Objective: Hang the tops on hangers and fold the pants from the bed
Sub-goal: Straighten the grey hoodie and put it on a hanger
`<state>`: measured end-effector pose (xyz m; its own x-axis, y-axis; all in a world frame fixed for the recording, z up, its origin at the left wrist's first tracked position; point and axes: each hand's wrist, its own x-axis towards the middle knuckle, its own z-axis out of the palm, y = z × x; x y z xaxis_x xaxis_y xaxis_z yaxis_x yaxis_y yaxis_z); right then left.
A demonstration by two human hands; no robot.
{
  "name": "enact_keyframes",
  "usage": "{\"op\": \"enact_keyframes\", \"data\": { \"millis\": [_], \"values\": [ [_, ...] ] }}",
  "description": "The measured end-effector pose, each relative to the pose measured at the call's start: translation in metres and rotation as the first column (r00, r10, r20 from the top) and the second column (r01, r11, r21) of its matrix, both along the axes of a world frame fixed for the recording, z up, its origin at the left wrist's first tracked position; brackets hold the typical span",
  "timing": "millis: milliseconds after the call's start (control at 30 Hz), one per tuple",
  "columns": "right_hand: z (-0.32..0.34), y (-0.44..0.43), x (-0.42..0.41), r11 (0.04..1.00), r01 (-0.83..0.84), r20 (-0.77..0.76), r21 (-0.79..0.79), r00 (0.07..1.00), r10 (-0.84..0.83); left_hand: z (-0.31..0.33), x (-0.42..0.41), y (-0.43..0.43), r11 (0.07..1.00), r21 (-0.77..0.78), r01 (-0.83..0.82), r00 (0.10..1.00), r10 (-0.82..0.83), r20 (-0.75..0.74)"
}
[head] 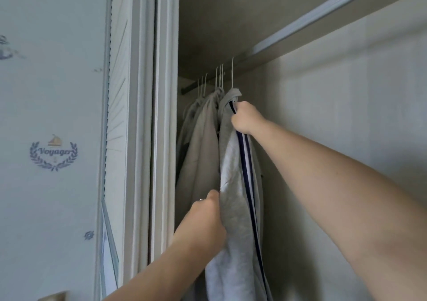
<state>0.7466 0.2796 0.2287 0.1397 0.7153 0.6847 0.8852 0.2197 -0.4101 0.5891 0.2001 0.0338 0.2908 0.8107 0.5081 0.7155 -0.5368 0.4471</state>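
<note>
A grey top with a dark blue and white stripe (pixel 233 185) hangs from a white hanger (pixel 232 74) on the dark wardrobe rail (pixel 186 90). My right hand (pixel 246 117) grips the top near its collar, just under the hanger hook. Lower down, my left hand (pixel 205 217) holds the top's left edge, fingers curled into the fabric. Left of it hang other grey tops (pixel 201 143) on several white hangers (pixel 219 76). No pants or bed are in view.
The wardrobe's white door frame (pixel 161 115) stands close on the left, with a pale wallpapered wall (pixel 50 115) beyond it. A shelf (pixel 231 23) runs above the rail. The wardrobe's beige back wall (pixel 346 127) fills the right side.
</note>
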Motion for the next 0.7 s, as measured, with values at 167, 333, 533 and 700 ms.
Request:
{"op": "enact_keyframes", "data": {
  "millis": [167,333,533,700],
  "values": [
    [-0.006,0.007,-0.002,0.999,-0.013,0.007,-0.032,1.0,0.013,0.0,-0.001,-0.005,1.0,0.002,-0.021,0.997,0.021,-0.073],
    [-0.023,-0.019,-0.003,0.998,-0.051,0.111,0.043,0.993,0.046,-0.001,-0.016,-0.028,0.993,0.108,0.054,0.989,-0.038,-0.146],
    [-0.069,-0.092,-0.044,0.951,-0.122,0.248,0.283,0.967,0.05,-0.001,-0.079,-0.081,0.953,0.247,0.176,0.983,-0.156,-0.101],
    [-0.128,-0.17,-0.131,0.947,-0.2,0.269,0.251,0.954,0.13,-0.013,-0.175,-0.134,0.942,0.32,0.102,0.981,-0.041,-0.192]
  ]
}}
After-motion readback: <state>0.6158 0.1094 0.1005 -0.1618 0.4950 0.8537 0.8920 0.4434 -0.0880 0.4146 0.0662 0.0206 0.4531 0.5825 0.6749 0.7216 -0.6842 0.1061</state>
